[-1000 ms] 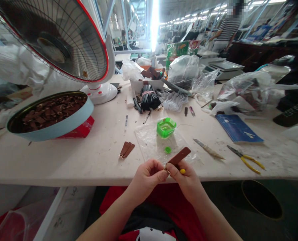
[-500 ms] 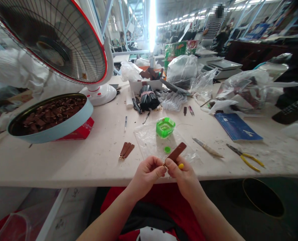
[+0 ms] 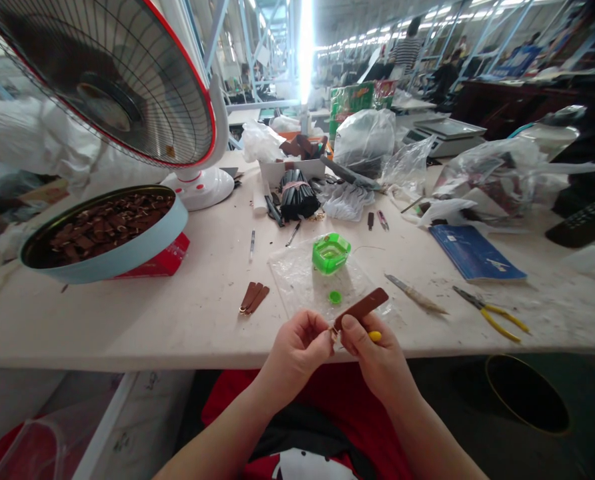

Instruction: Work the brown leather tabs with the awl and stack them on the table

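Between thumb and fingers, my right hand (image 3: 380,357) holds a brown leather strap (image 3: 366,304) that slants up to the right. A yellow handle end (image 3: 375,336) of some tool pokes out of the same hand; the rest of it is hidden. My left hand (image 3: 297,357) is closed in a pinch at the strap's lower end, where a small gold-coloured ring (image 3: 334,331) shows. Several similar brown straps (image 3: 254,299) with rings lie fanned out on the table to the left. Beyond my hands are a green plastic container (image 3: 331,253) and a small green cap (image 3: 334,297).
A knife (image 3: 416,295), yellow-handled pliers (image 3: 492,313) and a blue booklet (image 3: 477,253) lie to the right. On the left stand a round tin (image 3: 127,257) of brown pieces and a fan (image 3: 202,190). Plastic bags (image 3: 365,140) and black bundled strips (image 3: 297,195) are behind.
My right hand has shifted slightly right, and the strap has tipped to a flatter slant. My left hand keeps its pinch near the ring end.
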### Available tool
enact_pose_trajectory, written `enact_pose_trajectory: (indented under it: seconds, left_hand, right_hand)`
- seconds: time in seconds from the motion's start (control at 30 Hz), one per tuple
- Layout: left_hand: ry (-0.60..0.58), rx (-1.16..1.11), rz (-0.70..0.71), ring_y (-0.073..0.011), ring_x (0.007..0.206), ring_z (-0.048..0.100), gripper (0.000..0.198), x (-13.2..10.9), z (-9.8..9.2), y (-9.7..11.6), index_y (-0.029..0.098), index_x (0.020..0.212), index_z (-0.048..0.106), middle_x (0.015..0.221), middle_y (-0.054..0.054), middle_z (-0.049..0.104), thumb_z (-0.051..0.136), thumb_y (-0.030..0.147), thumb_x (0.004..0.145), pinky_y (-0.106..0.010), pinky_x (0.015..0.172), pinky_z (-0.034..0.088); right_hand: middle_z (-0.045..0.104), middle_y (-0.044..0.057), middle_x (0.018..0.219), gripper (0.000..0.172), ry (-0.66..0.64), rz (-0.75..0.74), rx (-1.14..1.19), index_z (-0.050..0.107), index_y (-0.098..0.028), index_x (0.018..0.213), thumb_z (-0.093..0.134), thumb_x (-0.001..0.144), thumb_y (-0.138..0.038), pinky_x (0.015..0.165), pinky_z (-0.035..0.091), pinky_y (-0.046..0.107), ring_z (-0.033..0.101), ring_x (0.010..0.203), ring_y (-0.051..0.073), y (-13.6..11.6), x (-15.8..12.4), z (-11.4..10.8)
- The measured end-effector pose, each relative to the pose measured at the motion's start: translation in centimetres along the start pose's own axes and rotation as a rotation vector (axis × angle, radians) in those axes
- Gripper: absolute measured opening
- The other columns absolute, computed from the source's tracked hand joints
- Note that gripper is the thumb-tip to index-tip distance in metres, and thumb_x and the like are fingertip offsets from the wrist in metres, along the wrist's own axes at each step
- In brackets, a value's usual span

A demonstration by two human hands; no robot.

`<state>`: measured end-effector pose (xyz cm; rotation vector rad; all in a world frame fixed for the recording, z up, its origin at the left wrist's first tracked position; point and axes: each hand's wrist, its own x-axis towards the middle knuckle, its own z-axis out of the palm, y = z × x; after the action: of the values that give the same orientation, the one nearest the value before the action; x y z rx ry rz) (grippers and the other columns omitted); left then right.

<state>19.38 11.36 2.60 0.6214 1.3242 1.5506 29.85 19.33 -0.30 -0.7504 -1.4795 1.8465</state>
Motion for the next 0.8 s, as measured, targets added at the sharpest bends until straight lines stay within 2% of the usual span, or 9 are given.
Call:
enact_pose_trajectory:
  seconds: [0.1,0.27,0.47,0.63,0.8]
  left_hand:
    - [-0.046,-0.03,0.009,-0.0062,0.055,0.047,0.021,-0.1,0.1,0.5,0.015,0.069,0.048,0.059,0.004,0.054,0.064,0.028,0.07,-0.019,0.055,0.036]
    - [-0.066,-0.09,-0.002,-0.0059,0.058,0.051,0.022,-0.3,-0.6,0.2,0.014,0.072,0.052,0.065,0.002,0.06,0.069,0.027,0.07,-0.018,0.057,0.038]
    - [-0.081,-0.121,0.02,-0.0065,0.058,0.053,0.022,-0.7,-0.6,0.3,0.014,0.073,0.053,0.064,0.002,0.061,0.071,0.027,0.069,-0.019,0.059,0.041]
    - [-0.104,-0.083,0.024,-0.0096,0.061,0.056,0.023,-0.6,-0.6,0.1,0.014,0.073,0.053,0.064,0.001,0.061,0.067,0.031,0.072,-0.022,0.062,0.043]
    - [-0.12,-0.072,0.018,-0.011,0.063,0.057,0.021,-0.4,-0.8,-0.4,0.015,0.075,0.052,0.067,0.0,0.062,0.065,0.031,0.075,-0.024,0.063,0.042]
  right_hand:
    - [0.039,-0.005,0.053,0.032,-0.018,0.057,0.045,0.048,-0.017,0.068,0.058,0.079,-0.045,0.045,0.025,0.022,0.031,0.049,0.007,0.0,0.2,0.0]
    - [0.04,-0.006,0.053,0.031,-0.136,0.208,0.157,0.052,-0.016,0.073,0.064,0.074,-0.044,0.043,0.02,0.021,0.028,0.047,0.006,0.0,0.4,-0.1]
    - [0.043,-0.004,0.055,0.032,-0.117,0.089,-0.021,0.053,-0.015,0.066,0.062,0.076,-0.044,0.045,0.025,0.022,0.034,0.05,0.007,-0.3,0.3,0.0]
    - [0.044,-0.005,0.052,0.028,-0.153,0.221,0.278,0.053,-0.016,0.068,0.063,0.076,-0.041,0.044,0.024,0.02,0.032,0.047,0.006,0.0,0.3,0.6]
    - [0.044,-0.005,0.05,0.028,-0.183,0.323,0.443,0.052,-0.015,0.064,0.067,0.073,-0.037,0.046,0.028,0.02,0.04,0.048,0.007,0.0,0.5,0.9]
